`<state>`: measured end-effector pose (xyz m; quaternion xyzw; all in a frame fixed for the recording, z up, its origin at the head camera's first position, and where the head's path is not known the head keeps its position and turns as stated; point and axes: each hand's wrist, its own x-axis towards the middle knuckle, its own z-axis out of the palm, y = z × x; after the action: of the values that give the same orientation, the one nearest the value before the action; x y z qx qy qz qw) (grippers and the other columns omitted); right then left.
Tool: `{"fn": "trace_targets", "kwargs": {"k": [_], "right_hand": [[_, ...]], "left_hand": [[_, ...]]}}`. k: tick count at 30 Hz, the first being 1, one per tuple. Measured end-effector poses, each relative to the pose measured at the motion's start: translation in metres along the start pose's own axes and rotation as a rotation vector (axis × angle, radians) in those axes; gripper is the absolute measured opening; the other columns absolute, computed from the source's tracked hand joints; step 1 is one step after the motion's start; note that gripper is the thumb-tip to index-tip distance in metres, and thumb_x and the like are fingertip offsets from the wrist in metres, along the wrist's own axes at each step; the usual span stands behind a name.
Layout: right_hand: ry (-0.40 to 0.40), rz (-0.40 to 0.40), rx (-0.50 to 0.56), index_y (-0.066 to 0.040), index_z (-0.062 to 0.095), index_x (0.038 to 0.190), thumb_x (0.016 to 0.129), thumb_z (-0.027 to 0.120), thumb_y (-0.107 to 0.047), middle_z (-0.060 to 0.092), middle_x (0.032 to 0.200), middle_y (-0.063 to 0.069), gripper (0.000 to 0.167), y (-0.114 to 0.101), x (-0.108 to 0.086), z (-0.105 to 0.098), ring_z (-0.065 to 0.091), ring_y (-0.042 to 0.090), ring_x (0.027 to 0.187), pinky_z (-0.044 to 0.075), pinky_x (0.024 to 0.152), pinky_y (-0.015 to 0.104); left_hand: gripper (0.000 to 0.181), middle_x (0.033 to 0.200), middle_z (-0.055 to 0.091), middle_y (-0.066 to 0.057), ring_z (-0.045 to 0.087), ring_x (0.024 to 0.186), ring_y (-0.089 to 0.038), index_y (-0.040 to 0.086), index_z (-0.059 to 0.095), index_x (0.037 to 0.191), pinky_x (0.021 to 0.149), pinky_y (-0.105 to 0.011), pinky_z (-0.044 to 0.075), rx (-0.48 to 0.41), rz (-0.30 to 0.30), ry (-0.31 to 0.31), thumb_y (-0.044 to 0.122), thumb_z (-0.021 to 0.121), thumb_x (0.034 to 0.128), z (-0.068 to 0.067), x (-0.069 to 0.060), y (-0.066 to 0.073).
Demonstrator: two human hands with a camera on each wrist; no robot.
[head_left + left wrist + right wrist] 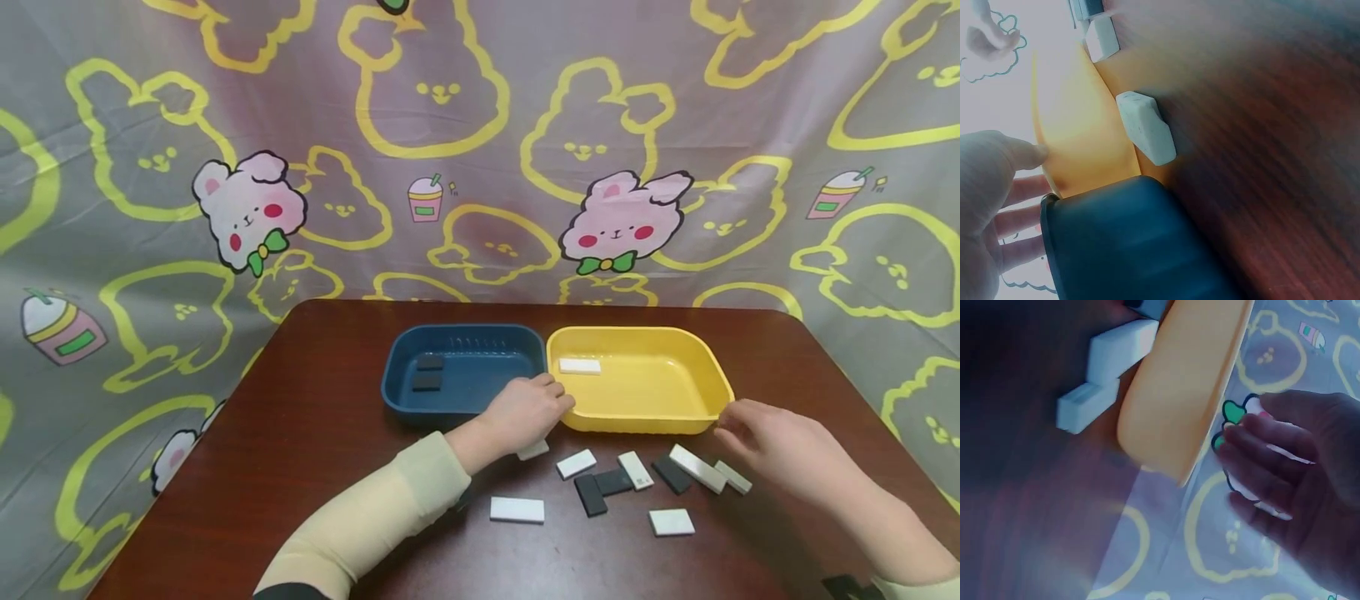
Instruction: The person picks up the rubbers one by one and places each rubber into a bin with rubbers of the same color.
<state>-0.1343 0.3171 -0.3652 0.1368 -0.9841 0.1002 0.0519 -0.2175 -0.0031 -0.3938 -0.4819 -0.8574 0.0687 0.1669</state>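
Note:
My left hand is at the front where the blue tray meets the yellow tray. In the left wrist view its thumb lies by the yellow rim, and its straight fingers reach over the trays, partly hidden by the rims. My right hand, with loosely bent fingers and nothing in them, hovers near the yellow tray's front right corner. The right wrist view shows that hand apart from the tray wall. A white tile lies partly hidden below the left hand.
Several white and black tiles lie loose before the trays, among them a white tile, a black tile and another white tile. Two black tiles sit in the blue tray, one white tile in the yellow. A patterned cloth hangs behind.

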Motion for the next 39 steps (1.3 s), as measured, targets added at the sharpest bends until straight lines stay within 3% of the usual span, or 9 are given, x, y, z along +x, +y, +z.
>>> {"fn": "trace_targets", "kwargs": {"k": [4, 7, 9, 16, 21, 24, 31, 39], "right_hand": [[-0.138, 0.044, 0.009, -0.009, 0.066, 0.106, 0.076, 0.081, -0.022, 0.063, 0.089, -0.001, 0.036, 0.014, -0.009, 0.011, 0.061, 0.02, 0.078, 0.05, 0.063, 0.045], [-0.217, 0.056, 0.033, -0.001, 0.062, 0.117, 0.07, 0.085, -0.02, 0.064, 0.099, 0.007, 0.056, 0.023, -0.011, 0.019, 0.063, 0.03, 0.089, 0.051, 0.071, 0.051], [-0.244, 0.048, 0.059, -0.002, 0.061, 0.119, 0.068, 0.085, -0.018, 0.063, 0.097, 0.006, 0.059, 0.027, -0.011, 0.025, 0.062, 0.028, 0.087, 0.051, 0.07, 0.049], [-0.263, -0.006, 0.092, -0.017, 0.062, 0.097, 0.066, 0.084, -0.009, 0.052, 0.08, -0.007, 0.039, 0.028, -0.009, 0.039, 0.048, 0.013, 0.073, 0.043, 0.061, 0.036], [-0.237, -0.004, 0.048, -0.02, 0.06, 0.084, 0.07, 0.081, -0.01, 0.049, 0.071, -0.008, 0.027, 0.027, -0.006, 0.043, 0.043, 0.012, 0.066, 0.038, 0.057, 0.033], [-0.239, 0.003, 0.046, -0.019, 0.059, 0.082, 0.071, 0.081, -0.012, 0.048, 0.069, -0.008, 0.026, 0.026, -0.004, 0.044, 0.043, 0.012, 0.064, 0.037, 0.057, 0.032], [-0.277, 0.025, 0.067, -0.014, 0.065, 0.097, 0.072, 0.081, -0.008, 0.055, 0.077, -0.006, 0.03, 0.022, 0.0, 0.044, 0.049, 0.014, 0.068, 0.044, 0.059, 0.035], [-0.225, -0.022, 0.041, -0.017, 0.065, 0.085, 0.073, 0.08, -0.005, 0.052, 0.073, -0.007, 0.022, 0.024, 0.0, 0.047, 0.047, 0.012, 0.065, 0.042, 0.057, 0.034]], "left_hand": [[0.016, 0.1, 0.07, 0.003, 0.06, 0.09, -0.012, 0.019, 0.072, 0.107, 0.075, -0.023, 0.051, 0.013, -0.007, -0.01, 0.019, 0.062, 0.095, -0.002, 0.0, 0.0], [0.016, 0.1, 0.069, 0.003, 0.059, 0.09, -0.012, 0.019, 0.072, 0.107, 0.074, -0.023, 0.051, 0.017, -0.005, -0.019, 0.019, 0.062, 0.0948, -0.002, 0.0, 0.0], [0.016, 0.099, 0.069, 0.003, 0.059, 0.09, -0.012, 0.019, 0.072, 0.107, 0.074, -0.023, 0.051, 0.019, -0.002, -0.025, 0.019, 0.061, 0.0948, -0.002, 0.001, 0.001], [0.017, 0.099, 0.069, 0.003, 0.059, 0.089, -0.012, 0.02, 0.072, 0.107, 0.072, -0.022, 0.05, 0.029, 0.001, -0.037, 0.019, 0.059, 0.0965, -0.002, 0.004, 0.001], [0.017, 0.1, 0.069, 0.003, 0.059, 0.089, -0.012, 0.02, 0.072, 0.108, 0.073, -0.022, 0.05, 0.028, -0.005, -0.051, 0.019, 0.059, 0.0969, -0.003, 0.003, 0.002], [0.017, 0.1, 0.069, 0.003, 0.059, 0.089, -0.012, 0.02, 0.072, 0.108, 0.072, -0.023, 0.05, 0.033, -0.007, -0.047, 0.019, 0.059, 0.0968, -0.003, 0.002, 0.001], [0.016, 0.097, 0.069, 0.003, 0.059, 0.087, -0.012, 0.02, 0.072, 0.105, 0.07, -0.023, 0.051, 0.04, -0.001, -0.022, 0.017, 0.059, 0.0961, -0.004, 0.001, 0.001], [0.016, 0.096, 0.069, 0.003, 0.059, 0.087, -0.012, 0.02, 0.072, 0.105, 0.07, -0.023, 0.051, 0.044, 0.003, -0.025, 0.017, 0.06, 0.0958, -0.004, 0.002, 0.001]]}}
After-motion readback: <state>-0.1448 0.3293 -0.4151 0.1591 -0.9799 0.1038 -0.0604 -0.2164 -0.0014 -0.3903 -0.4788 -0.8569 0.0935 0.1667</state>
